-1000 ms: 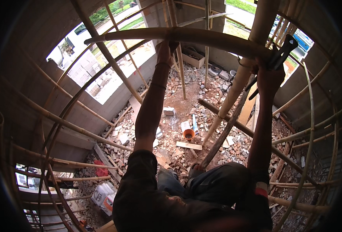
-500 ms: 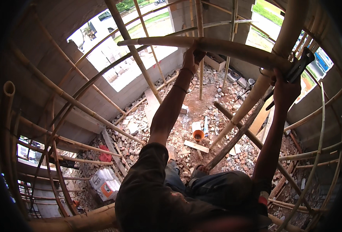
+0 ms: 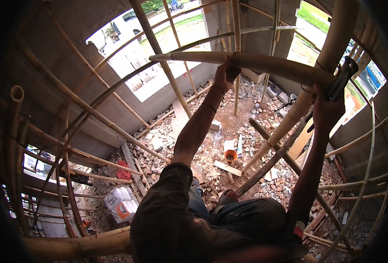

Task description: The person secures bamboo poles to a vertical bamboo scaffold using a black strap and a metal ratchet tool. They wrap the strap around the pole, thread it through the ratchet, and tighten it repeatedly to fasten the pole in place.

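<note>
A bamboo pole runs crosswise in front of me, its thin end at left and its thick end against a thick bamboo post. From below, my left hand is closed around the pole's middle. My right hand is closed by the thick end, where the pole meets the post. In it is a dark tool with curved, handle-like parts; its exact kind I cannot make out. The right fingertips touch the pole's underside, and part of the joint is hidden behind them.
Bamboo scaffolding surrounds me, with a thick pole at lower left. Far below, broken bricks cover the ground around an orange bucket and a plank. White sacks lie at left. A slanted timber rises by my foot.
The whole view has shifted a little, moving the scene rightward. The crosswise pole sits slightly lower against the background, with both hands still on it. My right hand keeps the dark tool.
</note>
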A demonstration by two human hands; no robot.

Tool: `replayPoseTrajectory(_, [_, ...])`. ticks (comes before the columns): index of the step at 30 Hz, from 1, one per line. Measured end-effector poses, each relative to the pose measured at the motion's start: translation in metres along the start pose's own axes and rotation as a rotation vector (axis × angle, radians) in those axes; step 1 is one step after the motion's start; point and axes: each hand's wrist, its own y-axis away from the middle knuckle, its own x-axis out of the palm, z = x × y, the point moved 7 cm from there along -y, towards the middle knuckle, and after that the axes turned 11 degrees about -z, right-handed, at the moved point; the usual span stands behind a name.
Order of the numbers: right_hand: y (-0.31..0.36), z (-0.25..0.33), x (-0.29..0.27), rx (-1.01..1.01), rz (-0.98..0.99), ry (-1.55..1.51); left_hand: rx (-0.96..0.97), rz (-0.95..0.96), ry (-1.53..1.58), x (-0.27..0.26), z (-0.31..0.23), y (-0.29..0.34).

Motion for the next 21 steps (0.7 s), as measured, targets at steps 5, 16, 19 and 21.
replayPoseTrajectory(5, [0.004,-0.001,0.003,-0.029,0.053,-0.063,0.025,0.038,-0.059,-0.008,-0.004,0.002])
replayPoseTrajectory(16, [0.006,-0.008,0.001,-0.04,-0.054,-0.013,0.035,0.418,-0.391,-0.006,0.047,0.033])
replayPoseTrajectory(19, [0.005,-0.004,0.0,-0.072,-0.051,0.006,0.188,0.455,-0.801,0.021,0.093,0.019])
replayPoseTrajectory(21, [0.003,-0.003,0.0,-0.087,-0.043,0.011,0.23,0.459,-0.715,0.055,0.12,0.005])
